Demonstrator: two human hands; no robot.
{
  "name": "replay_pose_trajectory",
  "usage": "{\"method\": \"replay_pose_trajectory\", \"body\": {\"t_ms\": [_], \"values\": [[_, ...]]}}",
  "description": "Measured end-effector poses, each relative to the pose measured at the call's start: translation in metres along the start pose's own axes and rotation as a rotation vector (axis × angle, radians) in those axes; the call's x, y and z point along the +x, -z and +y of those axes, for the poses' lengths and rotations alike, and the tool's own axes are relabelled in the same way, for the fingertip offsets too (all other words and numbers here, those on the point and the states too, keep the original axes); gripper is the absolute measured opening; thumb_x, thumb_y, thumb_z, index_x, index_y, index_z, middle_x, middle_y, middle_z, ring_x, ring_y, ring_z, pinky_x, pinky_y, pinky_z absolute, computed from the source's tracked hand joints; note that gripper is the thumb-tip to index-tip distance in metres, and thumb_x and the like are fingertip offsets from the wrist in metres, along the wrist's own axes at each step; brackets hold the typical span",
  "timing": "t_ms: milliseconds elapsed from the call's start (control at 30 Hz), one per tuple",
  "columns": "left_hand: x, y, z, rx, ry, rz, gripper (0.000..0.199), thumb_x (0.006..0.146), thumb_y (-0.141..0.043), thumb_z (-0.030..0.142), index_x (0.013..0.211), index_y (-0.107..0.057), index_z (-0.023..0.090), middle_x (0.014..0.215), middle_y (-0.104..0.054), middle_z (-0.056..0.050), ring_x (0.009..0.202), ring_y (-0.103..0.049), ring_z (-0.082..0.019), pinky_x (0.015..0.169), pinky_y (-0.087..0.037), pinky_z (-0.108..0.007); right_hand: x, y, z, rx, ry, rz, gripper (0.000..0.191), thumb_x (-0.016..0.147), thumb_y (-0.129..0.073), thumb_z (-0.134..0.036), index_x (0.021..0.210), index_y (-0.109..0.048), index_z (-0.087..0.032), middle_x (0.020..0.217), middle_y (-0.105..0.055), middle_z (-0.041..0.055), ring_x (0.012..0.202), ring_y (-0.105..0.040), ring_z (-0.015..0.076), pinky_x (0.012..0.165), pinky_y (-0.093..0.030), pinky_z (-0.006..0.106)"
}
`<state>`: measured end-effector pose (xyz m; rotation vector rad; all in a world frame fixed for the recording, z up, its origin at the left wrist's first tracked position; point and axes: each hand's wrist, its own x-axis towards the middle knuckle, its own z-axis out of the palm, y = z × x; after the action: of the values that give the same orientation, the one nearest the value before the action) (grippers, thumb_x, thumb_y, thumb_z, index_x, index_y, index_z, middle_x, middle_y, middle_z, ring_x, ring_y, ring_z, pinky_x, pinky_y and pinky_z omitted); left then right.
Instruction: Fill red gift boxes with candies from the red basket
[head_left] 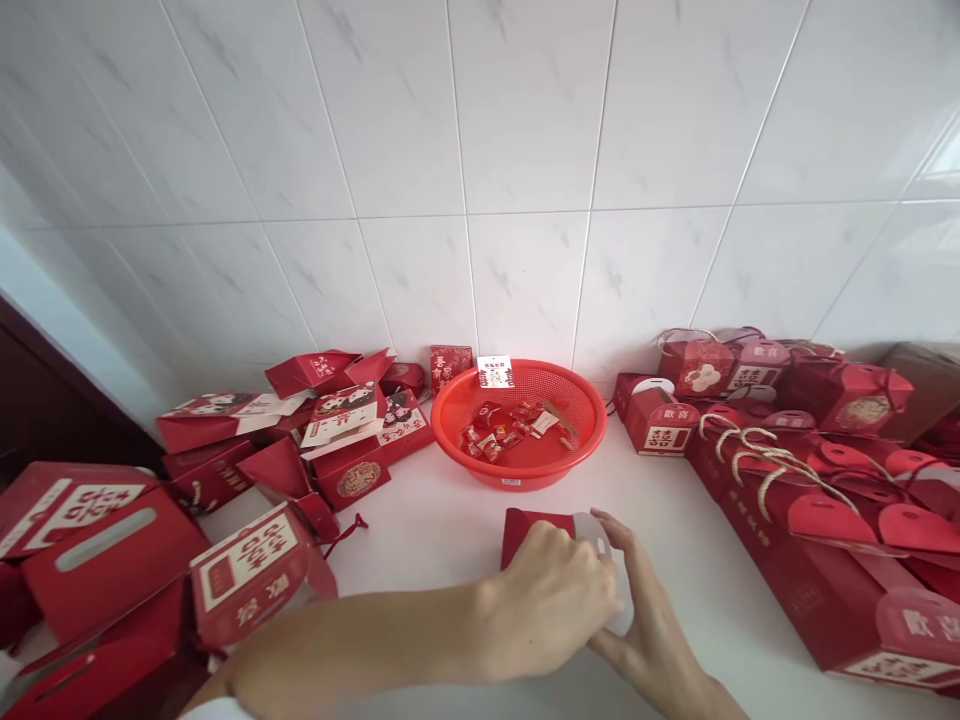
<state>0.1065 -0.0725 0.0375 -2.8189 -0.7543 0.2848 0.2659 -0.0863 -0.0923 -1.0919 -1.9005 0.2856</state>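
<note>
A small red gift box with a pale inner flap stands on the white table in front of me. My left hand reaches across it, fingers curled down at the flap; its fingertips are hidden. On the box's right side, my right hand grips around the pale flap, thumb below and fingers above. Both hands cover much of the box. Just behind it sits a red plastic basket with several wrapped candies and small packets inside.
On the left lies a jumble of red gift boxes, some with open tops. Rows of closed boxes with rope handles fill the right side. A white tiled wall rises behind the table. A brown carton stands at the far right.
</note>
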Motion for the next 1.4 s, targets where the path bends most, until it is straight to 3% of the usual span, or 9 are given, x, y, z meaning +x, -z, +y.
{"method": "replay_pose_trajectory", "body": {"t_ms": [133, 267, 367, 567, 700, 867, 1000, 1233, 1400], "values": [[-0.007, 0.003, -0.017, -0.272, 0.080, 0.004, 0.030, 0.099, -0.044, 0.022, 0.084, -0.069, 0.017, 0.078, -0.070, -0.008, 0.068, -0.067, -0.023, 0.053, -0.043, -0.032, 0.003, 0.002, 0.000, 0.010, 0.015, -0.015, 0.083, 0.090, -0.067, -0.043, 0.156, -0.021, -0.024, 0.147, -0.049, 0.0189, 0.123, -0.062, 0.0318, 0.097, -0.057, 0.045], [-0.021, 0.012, -0.046, -0.519, 0.151, 0.050, 0.027, 0.095, -0.043, 0.011, 0.092, -0.069, 0.018, 0.091, -0.074, -0.005, 0.082, -0.069, -0.021, 0.067, -0.047, -0.031, 0.009, 0.004, -0.005, -0.031, 0.087, -0.039, 0.064, 0.095, -0.062, -0.038, 0.153, -0.035, -0.028, 0.152, -0.044, 0.0185, 0.129, -0.058, 0.0318, 0.097, -0.058, 0.044], [-0.029, 0.010, -0.062, -0.582, 0.178, 0.031, 0.025, 0.088, -0.051, 0.008, 0.097, -0.070, 0.021, 0.097, -0.074, -0.003, 0.090, -0.069, -0.022, 0.072, -0.046, -0.030, 0.011, 0.005, -0.009, -0.006, 0.095, -0.047, 0.062, 0.098, -0.058, -0.036, 0.155, -0.033, -0.027, 0.152, -0.041, 0.0201, 0.119, -0.064, 0.0281, 0.093, -0.059, 0.041], [-0.036, -0.005, -0.064, -0.668, 0.260, -0.023, 0.020, 0.082, -0.062, 0.021, 0.102, -0.067, 0.022, 0.105, -0.070, -0.003, 0.096, -0.067, -0.023, 0.077, -0.048, -0.030, 0.017, 0.004, -0.019, -0.038, 0.285, -0.092, 0.061, 0.098, -0.056, -0.035, 0.155, -0.036, -0.030, 0.162, -0.021, 0.0180, 0.126, -0.056, 0.0314, 0.097, -0.055, 0.050], [-0.039, -0.015, -0.064, -0.697, 0.304, -0.013, 0.030, 0.082, -0.055, 0.011, 0.107, -0.066, 0.024, 0.109, -0.069, -0.004, 0.103, -0.065, -0.022, 0.083, -0.048, -0.030, 0.019, 0.004, -0.027, -0.017, 0.350, -0.151, 0.050, 0.097, -0.055, -0.034, 0.146, -0.050, -0.026, 0.162, -0.023, 0.0173, 0.130, -0.052, 0.0332, 0.098, -0.055, 0.049], [-0.045, -0.012, -0.073, -0.795, 0.379, 0.081, 0.020, 0.085, -0.050, 0.010, 0.095, -0.063, 0.022, 0.094, -0.070, -0.001, 0.083, -0.066, -0.018, 0.070, -0.046, -0.027, 0.026, 0.010, -0.032, 0.155, 0.251, -0.129, 0.032, 0.101, -0.048, -0.038, 0.120, -0.069, -0.022, 0.152, -0.041, 0.0174, 0.122, -0.059, 0.0298, 0.096, -0.057, 0.045], [-0.047, -0.005, -0.072, -0.814, 0.332, 0.013, 0.005, 0.083, -0.063, 0.027, 0.081, -0.064, 0.022, 0.087, -0.069, 0.002, 0.080, -0.064, -0.018, 0.067, -0.042, -0.027, 0.033, 0.011, -0.037, 0.190, 0.175, -0.098, 0.028, 0.102, -0.049, -0.034, 0.100, -0.074, -0.023, 0.140, -0.054, 0.0152, 0.112, -0.064, 0.0253, 0.091, -0.059, 0.040], [-0.045, -0.002, -0.063, -0.699, 0.380, -0.174, 0.034, 0.071, -0.074, 0.038, 0.101, -0.067, 0.024, 0.107, -0.070, -0.006, 0.099, -0.067, -0.030, 0.074, -0.049, -0.034, 0.042, 0.003, -0.050, 0.150, 0.119, -0.209, 0.031, 0.100, -0.051, -0.041, 0.100, -0.075, -0.023, 0.131, -0.061, 0.0149, 0.116, -0.063, 0.0270, 0.094, -0.057, 0.040], [-0.045, -0.001, -0.066, -0.645, 0.371, -0.169, 0.026, 0.080, -0.058, 0.024, 0.105, -0.065, 0.022, 0.102, -0.073, -0.008, 0.093, -0.070, -0.029, 0.071, -0.050, -0.034, 0.051, 0.006, -0.058, 0.176, -0.014, -0.257, 0.033, 0.102, -0.047, -0.038, 0.100, -0.076, -0.024, 0.129, -0.064, 0.0123, 0.111, -0.066, 0.0236, 0.093, -0.058, 0.036]]}}
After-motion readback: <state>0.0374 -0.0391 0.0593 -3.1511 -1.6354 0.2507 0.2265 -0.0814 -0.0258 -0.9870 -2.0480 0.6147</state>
